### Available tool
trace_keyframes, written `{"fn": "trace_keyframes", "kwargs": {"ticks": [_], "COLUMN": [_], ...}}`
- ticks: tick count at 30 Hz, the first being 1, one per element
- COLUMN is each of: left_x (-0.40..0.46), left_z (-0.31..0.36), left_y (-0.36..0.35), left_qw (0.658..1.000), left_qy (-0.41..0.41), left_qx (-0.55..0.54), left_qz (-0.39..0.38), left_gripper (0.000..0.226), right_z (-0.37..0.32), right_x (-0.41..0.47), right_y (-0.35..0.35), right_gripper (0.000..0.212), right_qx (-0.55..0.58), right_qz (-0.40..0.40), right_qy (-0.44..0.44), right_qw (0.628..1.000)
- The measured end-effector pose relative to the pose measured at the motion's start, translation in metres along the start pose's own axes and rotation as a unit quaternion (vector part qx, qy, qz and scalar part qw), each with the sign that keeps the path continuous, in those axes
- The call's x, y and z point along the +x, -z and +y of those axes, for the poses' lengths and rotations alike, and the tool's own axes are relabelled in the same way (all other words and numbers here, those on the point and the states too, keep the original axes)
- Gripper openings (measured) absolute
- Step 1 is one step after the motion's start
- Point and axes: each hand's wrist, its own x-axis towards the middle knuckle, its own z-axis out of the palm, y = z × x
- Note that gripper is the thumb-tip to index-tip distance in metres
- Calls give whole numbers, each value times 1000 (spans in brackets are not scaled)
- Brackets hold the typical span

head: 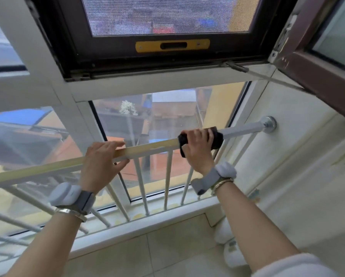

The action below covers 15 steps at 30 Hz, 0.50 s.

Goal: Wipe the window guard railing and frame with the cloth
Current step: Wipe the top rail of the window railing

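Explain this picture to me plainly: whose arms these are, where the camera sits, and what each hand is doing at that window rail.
There is no machine here. A person wears a camera on the head, so you look down along their own arms. The right hand grips a dark cloth wrapped round the top rail of a white window guard, near its wall mount. The left hand holds the same rail bare, steadying it. Each wrist carries a grey strapped band. Above is a dark-framed screen window, with glass panes behind the bars.

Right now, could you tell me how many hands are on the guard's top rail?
2. The left hand holds the top rail bare near its middle; the right hand grips it through the dark cloth, nearer the wall.
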Motion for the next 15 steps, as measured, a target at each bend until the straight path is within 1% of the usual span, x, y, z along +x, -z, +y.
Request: {"fn": "trace_keyframes", "kwargs": {"ticks": [2,3,4,5,6,7,9,10,11,12,13,15], "left_x": [0,0,-1,-1,-2,-3,-6,-7,-8,-9,-9,-12], "left_z": [-4,-6,-7,-8,-9,-11,-15,-18,-21,-24,-27,-33], "left_y": [4,6,8,10,12,14,16,17,18,20,22,27], "left_qw": [1000,1000,1000,1000,1000,1000,1000,1000,1000,1000,1000,999], "left_qy": [-1,-6,-10,-9,-2,5,11,12,15,19,23,31], "left_qx": [-2,-5,-9,-16,-24,-28,-26,-22,-20,-18,-17,-11], "left_qz": [2,5,8,10,8,6,-1,-2,-3,-3,-4,-5], "left_gripper": [41,40,39,39,40,42,44,44,43,42,41,39], "right_z": [-24,-31,-34,-32,-27,-19,8,21,31,35,33,16], "right_x": [-5,-5,-2,3,6,9,15,16,15,12,10,6], "right_y": [-6,-4,3,13,25,37,48,50,49,43,35,19], "right_gripper": [32,32,33,32,32,33,33,39,49,54,54,46], "right_qx": [10,41,96,158,197,204,157,104,45,-1,-30,-74], "right_qz": [3,-5,-10,-9,-1,14,25,4,-36,-67,-76,-56], "right_qy": [57,102,136,152,148,127,43,-12,-53,-74,-74,-54], "right_qw": [998,994,986,976,969,970,986,995,997,995,994,994]}}
